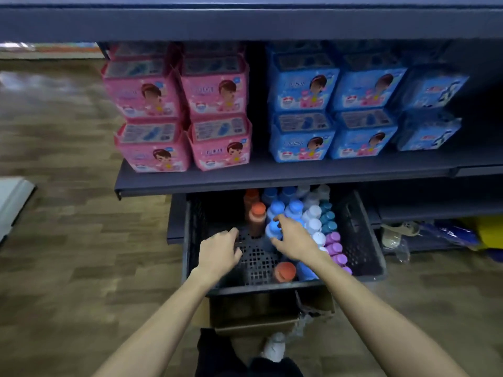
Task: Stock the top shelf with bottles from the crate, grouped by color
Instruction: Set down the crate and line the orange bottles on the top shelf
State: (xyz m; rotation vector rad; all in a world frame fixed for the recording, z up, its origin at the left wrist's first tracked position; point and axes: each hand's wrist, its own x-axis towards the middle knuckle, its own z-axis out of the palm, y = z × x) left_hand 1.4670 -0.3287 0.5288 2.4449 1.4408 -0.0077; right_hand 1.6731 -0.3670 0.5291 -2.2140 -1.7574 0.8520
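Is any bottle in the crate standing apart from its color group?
Yes. One orange-capped bottle stands alone at the near wall of the crate, beside blue ones, while the other orange-capped bottles stand at the far left. The remaining colors sit in tidy rows.

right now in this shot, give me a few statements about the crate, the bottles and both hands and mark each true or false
1. The right hand is on a blue-capped bottle in the black crate. True.
2. The left hand is lifting an orange-capped bottle clear of the crate. False: it hovers over a bare patch of the crate floor and holds nothing.
3. The purple-capped bottles stand at the right of the group of bottles. True.
4. The packs on the shelf above the crate are all pink. False: pink packs sit at the left, blue packs at the right.
5. The crate holds only blue-capped bottles. False: orange-capped bottles, white, teal and purple caps show too.
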